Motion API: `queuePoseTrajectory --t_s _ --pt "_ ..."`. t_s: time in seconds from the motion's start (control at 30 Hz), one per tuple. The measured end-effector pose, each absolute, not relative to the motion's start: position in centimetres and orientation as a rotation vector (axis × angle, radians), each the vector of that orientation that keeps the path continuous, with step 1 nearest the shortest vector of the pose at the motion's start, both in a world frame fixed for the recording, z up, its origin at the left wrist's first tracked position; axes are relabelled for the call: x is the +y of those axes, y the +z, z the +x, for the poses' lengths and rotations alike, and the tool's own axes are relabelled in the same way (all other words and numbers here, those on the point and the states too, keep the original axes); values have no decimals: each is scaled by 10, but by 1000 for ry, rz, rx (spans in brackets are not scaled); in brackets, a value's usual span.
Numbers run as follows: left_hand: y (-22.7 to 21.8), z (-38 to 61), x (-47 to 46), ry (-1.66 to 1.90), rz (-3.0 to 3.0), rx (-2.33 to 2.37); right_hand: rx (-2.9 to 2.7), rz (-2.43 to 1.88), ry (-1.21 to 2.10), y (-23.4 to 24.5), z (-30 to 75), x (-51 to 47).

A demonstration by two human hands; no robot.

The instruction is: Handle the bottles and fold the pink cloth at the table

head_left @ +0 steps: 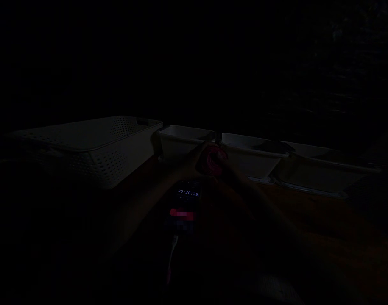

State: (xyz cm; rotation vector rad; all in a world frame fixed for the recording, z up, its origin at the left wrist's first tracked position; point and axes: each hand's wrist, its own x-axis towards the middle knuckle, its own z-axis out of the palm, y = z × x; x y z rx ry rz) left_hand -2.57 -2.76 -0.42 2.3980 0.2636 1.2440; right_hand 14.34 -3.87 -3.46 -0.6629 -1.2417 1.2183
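Note:
The scene is very dark, and detail on the hands is mostly lost. Near the middle of the head view is a pinkish-red rounded thing (212, 162), which looks like a rolled or folded bundle; its kind cannot be made out. My left hand (196, 163) is closed around its left side. From the right, my right hand (224, 164) reaches onto the same bundle, its fingers closed against it. Just below the hands lies a phone (184, 207) with a lit timer and a white cable (172, 254) at its lower end.
A large pale perforated basket (130, 148) stands at the left. To its right is a row of pale bins: one (171, 146) behind my hands, a middle one (254, 161) and a right one (317, 171). The brownish-orange surface (340, 224) shows faintly at the right.

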Motion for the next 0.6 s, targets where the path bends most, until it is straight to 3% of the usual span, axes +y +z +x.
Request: queuePoseTrajectory --t_s 0.6 --pt "-14 -17 -21 1465 2462 254 -1049 -524 1294 -10 126 -63"
